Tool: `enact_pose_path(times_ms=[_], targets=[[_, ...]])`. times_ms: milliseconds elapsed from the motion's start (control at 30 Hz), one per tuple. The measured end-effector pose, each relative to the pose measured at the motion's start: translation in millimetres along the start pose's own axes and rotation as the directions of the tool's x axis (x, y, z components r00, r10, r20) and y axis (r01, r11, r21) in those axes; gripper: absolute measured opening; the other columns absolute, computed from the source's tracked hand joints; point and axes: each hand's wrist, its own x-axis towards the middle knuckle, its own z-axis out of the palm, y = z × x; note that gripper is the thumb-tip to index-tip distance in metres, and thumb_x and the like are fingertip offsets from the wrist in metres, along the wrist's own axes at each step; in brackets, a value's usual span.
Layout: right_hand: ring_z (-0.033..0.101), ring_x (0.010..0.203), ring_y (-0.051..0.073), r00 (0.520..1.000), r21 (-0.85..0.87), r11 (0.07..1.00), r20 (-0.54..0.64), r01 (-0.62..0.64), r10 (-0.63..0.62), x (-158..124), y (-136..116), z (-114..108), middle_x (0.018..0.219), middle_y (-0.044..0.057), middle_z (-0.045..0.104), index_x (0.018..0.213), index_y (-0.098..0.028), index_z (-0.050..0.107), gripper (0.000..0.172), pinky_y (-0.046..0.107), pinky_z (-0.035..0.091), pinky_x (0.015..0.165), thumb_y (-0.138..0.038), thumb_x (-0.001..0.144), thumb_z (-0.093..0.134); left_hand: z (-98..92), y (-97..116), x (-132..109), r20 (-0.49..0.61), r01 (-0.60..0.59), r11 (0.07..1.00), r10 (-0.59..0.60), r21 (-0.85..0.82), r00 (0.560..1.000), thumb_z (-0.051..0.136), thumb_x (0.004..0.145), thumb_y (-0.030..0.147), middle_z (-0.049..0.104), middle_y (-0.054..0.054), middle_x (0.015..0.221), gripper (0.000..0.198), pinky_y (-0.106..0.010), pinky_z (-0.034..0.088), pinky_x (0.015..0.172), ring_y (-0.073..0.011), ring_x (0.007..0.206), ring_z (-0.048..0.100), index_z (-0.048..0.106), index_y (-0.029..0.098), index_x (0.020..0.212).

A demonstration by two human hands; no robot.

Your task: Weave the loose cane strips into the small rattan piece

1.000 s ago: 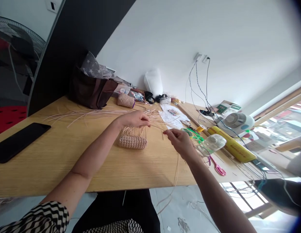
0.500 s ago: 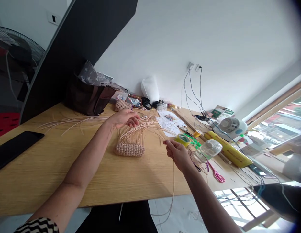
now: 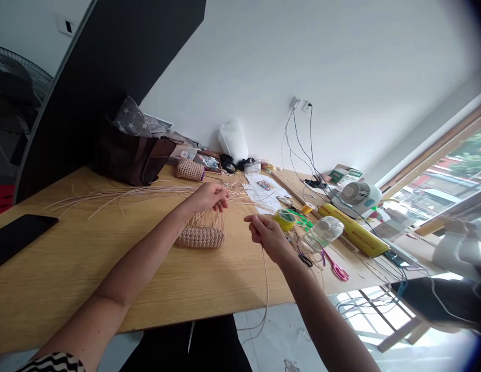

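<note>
A beige woven piece [image 3: 201, 236] lies on the table with a fan of loose pale cords [image 3: 159, 191] spreading behind it and to the left. Above these cords is my left hand [image 3: 210, 198], its fingers curled in; whether a strand is between them I cannot make out. My right hand [image 3: 267, 232] is to the right of the woven piece, thumb and forefinger pinching a thin cord. From that hand the cord [image 3: 267, 281] hangs past the table edge toward the floor. A second woven piece [image 3: 190, 169] sits farther back.
Right of my right hand are yellow tape [image 3: 285, 220], a clear plastic jar [image 3: 326, 231], pink scissors [image 3: 337, 267] and a long yellow roll [image 3: 352, 230]. Papers [image 3: 259, 194] lie behind. A dark bag [image 3: 132, 155] and a black tablet-like slab [image 3: 21, 237] are on the left.
My left hand has moved closer to my right hand and its fingers have drawn in more. My right hand keeps its pinch on the cord. The view has shifted slightly.
</note>
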Motion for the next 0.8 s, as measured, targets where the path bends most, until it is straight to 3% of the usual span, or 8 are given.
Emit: enact_pose_path(times_ms=[167, 333, 567, 700, 800], targets=[[0.028, 0.044, 0.004, 0.999, -0.095, 0.995, -0.023, 0.025, -0.027, 0.4, 3.0, 3.7, 0.053, -0.006, 0.036, 0.077, -0.014, 0.059, 0.042, 0.021, 0.016, 0.042, -0.056, 0.074, 0.058, 3.5, -0.8, -0.8, -0.009, 0.008, 0.998, -0.008, -0.06, 1.0, 0.051, 0.083, 0.011, 0.063, -0.002, 0.061, 0.01, -0.017, 0.039, 0.045, -0.0072, 0.047, 0.057, 0.06, 0.009, 0.079], [0.027, 0.043, 0.005, 0.999, -0.131, 0.991, -0.039, 0.018, -0.023, 0.4, 6.2, 3.8, 0.05, -0.007, 0.036, 0.078, -0.014, 0.06, 0.042, 0.022, 0.017, 0.042, -0.056, 0.074, 0.056, -3.7, 0.7, -2.5, 0.078, 0.035, 0.988, -0.024, -0.151, 0.997, 0.063, 0.076, 0.013, 0.066, -0.003, 0.068, 0.012, -0.018, 0.043, 0.052, -0.0067, 0.054, 0.059, 0.063, 0.009, 0.087], [0.026, 0.042, 0.005, 1.0, -0.117, 0.993, -0.016, 0.007, -0.009, -0.8, 5.1, 5.8, 0.049, -0.007, 0.036, 0.078, -0.013, 0.06, 0.042, 0.022, 0.015, 0.042, -0.055, 0.075, 0.056, -5.1, -3.5, 1.4, 0.031, 0.023, 0.993, -0.02, -0.116, 0.999, 0.057, 0.081, 0.015, 0.064, -0.003, 0.063, 0.008, -0.017, 0.041, 0.045, -0.0066, 0.047, 0.057, 0.061, 0.009, 0.077], [0.034, 0.044, 0.006, 1.0, -0.103, 0.994, 0.008, 0.025, -0.024, -4.1, 1.5, 6.3, 0.053, -0.004, 0.048, 0.089, -0.013, 0.062, 0.047, 0.022, 0.021, 0.043, -0.057, 0.075, 0.056, -5.8, -9.8, 6.1, 0.002, 0.012, 0.998, -0.012, -0.054, 1.0, 0.058, 0.082, 0.019, 0.063, -0.002, 0.059, 0.014, -0.016, 0.04, 0.042, -0.0062, 0.044, 0.055, 0.057, 0.01, 0.071], [0.048, 0.053, 0.009, 0.999, -0.043, 0.998, 0.011, 0.039, -0.038, -4.1, -1.8, 5.4, 0.067, 0.003, 0.061, 0.099, -0.014, 0.062, 0.051, 0.024, 0.036, 0.051, -0.059, 0.074, 0.057, -5.0, -11.6, 7.1, 0.009, -0.002, 1.0, 0.002, 0.003, 1.0, 0.059, 0.081, 0.02, 0.061, 0.0, 0.056, 0.016, -0.015, 0.039, 0.04, -0.0058, 0.042, 0.054, 0.056, 0.011, 0.068]])
